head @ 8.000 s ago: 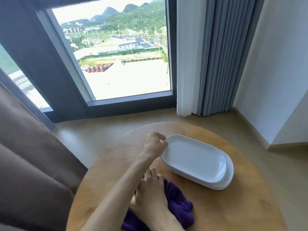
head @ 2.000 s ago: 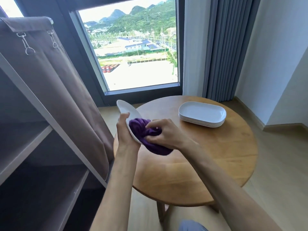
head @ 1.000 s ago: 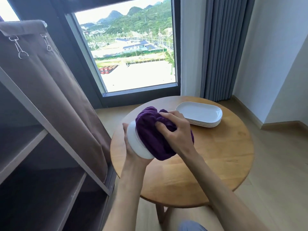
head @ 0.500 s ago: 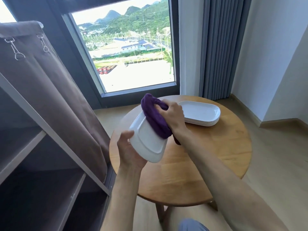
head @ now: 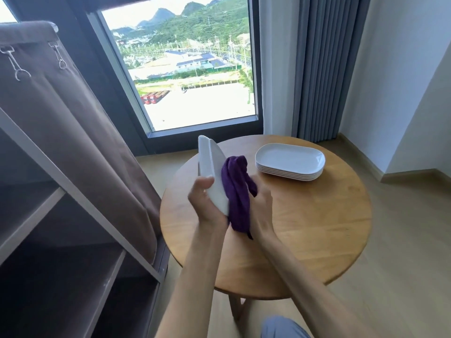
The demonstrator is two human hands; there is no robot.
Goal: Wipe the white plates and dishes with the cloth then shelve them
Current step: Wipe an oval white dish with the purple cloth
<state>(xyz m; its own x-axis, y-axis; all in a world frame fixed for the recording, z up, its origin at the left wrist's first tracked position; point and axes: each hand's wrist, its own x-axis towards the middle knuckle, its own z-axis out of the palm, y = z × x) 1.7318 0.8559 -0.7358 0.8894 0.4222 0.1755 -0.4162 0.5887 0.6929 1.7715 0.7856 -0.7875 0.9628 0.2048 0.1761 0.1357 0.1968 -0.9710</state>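
Purple plush cloth [head: 236,191] against glossy oblong plate [head: 211,172] — held upright

White plates — six in all: one held on edge [head: 210,167] above the table, five in a stack [head: 290,162], counted by the rims showing at its near side. Purple cloth [head: 236,191] — one. Round wooden table [head: 305,228] — one. Hands — two: left hand [head: 207,203], right hand [head: 261,211]. Shelf unit [head: 73,240] with brown fabric cover — one; metal clips [head: 14,64] on the cover's top edge, two. Window [head: 185,69] — one. Grey curtain [head: 327,69] — one, with one white sheer [head: 277,64] beside it.
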